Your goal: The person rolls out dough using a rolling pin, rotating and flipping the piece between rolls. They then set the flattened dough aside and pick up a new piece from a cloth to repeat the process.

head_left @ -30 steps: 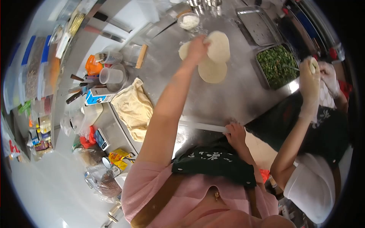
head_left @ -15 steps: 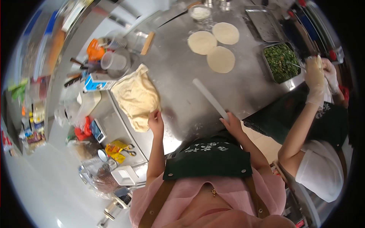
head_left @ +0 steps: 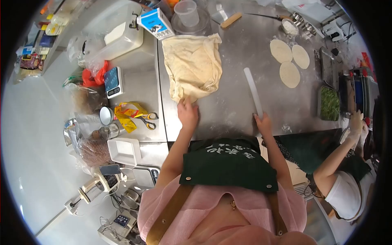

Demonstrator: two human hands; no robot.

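Observation:
A cream cloth (head_left: 192,65) lies rumpled on the steel table, its near edge pinched in the fingers of my left hand (head_left: 188,116). What is under the cloth, if anything, is hidden. My right hand (head_left: 263,123) is closed round the near end of a white rolling pin (head_left: 254,90), which points away from me over the steel. Farther right lie three thin round dough sheets: one (head_left: 281,51) at the left, one (head_left: 301,56) at the right and one (head_left: 290,74) nearest me.
Behind the cloth stand a blue-and-white carton (head_left: 156,24) and a clear plastic tub (head_left: 186,13). To the left are a digital scale (head_left: 113,82) and scissors (head_left: 148,120). At right, a gloved co-worker's hand (head_left: 356,124) is near a tray of chopped greens (head_left: 329,104).
My view has turned left, so the cloth, dough sheets and co-worker appear farther right. My left hand stays at the cloth's edge and my right hand keeps the rolling pin.

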